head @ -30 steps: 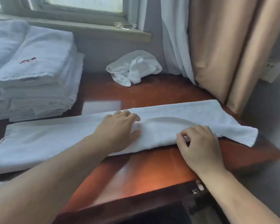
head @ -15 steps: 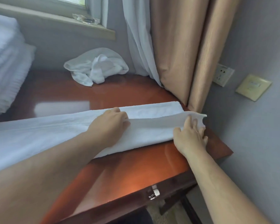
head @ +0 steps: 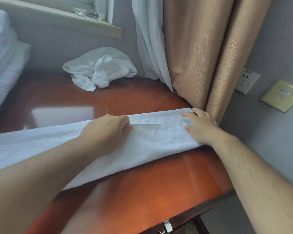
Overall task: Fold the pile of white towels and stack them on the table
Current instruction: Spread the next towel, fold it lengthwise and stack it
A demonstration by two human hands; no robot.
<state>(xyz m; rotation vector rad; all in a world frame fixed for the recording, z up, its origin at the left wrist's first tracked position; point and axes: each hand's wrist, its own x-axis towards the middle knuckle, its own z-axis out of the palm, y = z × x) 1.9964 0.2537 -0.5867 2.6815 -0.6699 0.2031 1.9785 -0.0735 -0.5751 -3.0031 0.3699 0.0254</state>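
The left hand lies knuckles-up on the long folded white towel, its fingers curled down and pinching a fold of the cloth. The right hand rests flat on the towel's end — fingers straight and spread, pressing the cloth against the reddish wooden worktop. Both forearms reach in from the near edge. Beyond the left fingers lies a crumpled white towel; far to their left sits a stack of folded towels. Just past the right fingers hangs a tan curtain.
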